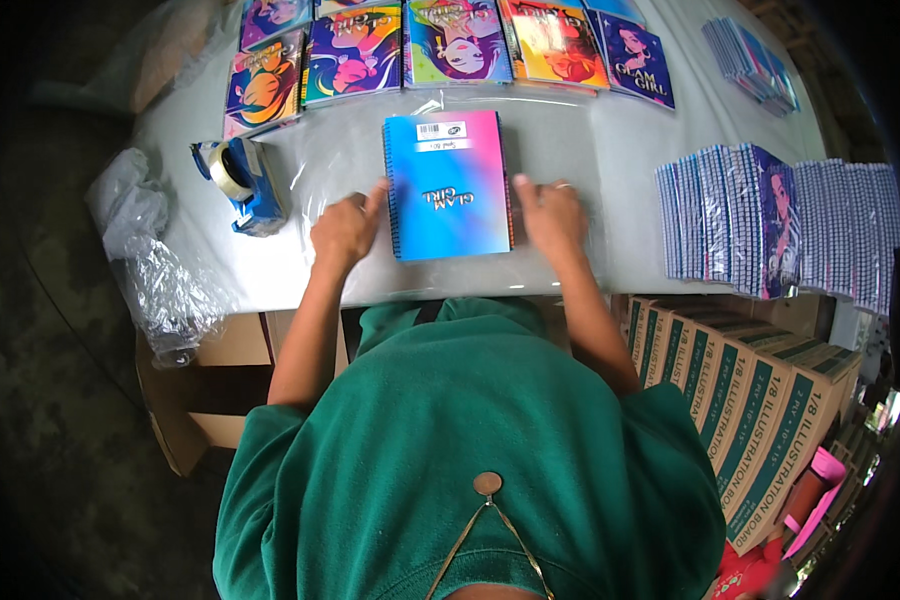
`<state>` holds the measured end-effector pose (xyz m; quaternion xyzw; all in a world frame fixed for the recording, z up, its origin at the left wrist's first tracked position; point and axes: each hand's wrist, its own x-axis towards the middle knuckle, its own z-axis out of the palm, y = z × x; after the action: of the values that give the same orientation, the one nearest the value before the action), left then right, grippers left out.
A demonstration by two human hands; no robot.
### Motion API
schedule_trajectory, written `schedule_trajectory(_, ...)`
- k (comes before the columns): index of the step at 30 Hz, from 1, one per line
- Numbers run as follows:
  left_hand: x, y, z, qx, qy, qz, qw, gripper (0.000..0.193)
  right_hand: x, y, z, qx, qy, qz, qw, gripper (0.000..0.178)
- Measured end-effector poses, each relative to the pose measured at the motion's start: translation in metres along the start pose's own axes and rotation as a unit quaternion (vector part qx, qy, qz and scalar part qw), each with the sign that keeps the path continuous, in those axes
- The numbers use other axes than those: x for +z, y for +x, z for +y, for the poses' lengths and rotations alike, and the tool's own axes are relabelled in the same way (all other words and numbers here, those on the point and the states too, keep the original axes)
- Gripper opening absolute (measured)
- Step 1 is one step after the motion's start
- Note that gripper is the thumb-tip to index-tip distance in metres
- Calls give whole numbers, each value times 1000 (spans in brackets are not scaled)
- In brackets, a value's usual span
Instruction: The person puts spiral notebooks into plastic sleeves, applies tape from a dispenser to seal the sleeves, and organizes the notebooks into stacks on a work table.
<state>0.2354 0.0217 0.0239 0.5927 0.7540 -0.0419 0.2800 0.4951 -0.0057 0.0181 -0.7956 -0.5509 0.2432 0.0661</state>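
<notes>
A blue and pink spiral notebook, with a white barcode label near its far edge, lies flat in front of me. It rests on a clear plastic sheet spread on the table. Beside its spiral edge is my left hand, one digit stretched to that edge and the other fingers loosely bent. On the opposite side my right hand, wearing a ring, has a digit pointing at the notebook with a small gap between. Both hands look open, and neither grips anything.
A blue tape dispenser stands left of the notebook. Crumpled clear plastic hangs over the left table edge. Colourful notebooks line the far side. Bundled notebooks stand at right. Cardboard boxes sit below, lower right.
</notes>
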Motion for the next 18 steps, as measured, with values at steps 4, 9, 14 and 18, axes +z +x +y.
schedule_trajectory(4, 41, 27, -54, -10, 24, 286, 958, 43, 48, 22, 83, 33, -91, 284, 954, 33)
schedule_trajectory(9, 72, 33, -55, 29, -7, 346, 938, 44, 48, 18, 88, 22, -65, 218, 974, 42)
schedule_trajectory(14, 76, 44, -58, -13, 20, 378, 925, 55, 71, 32, 96, 70, -63, 318, 944, 35)
schedule_trajectory(18, 94, 46, -64, -16, 20, 373, 928, 65, 63, 22, 86, -19, -46, 307, 951, 33)
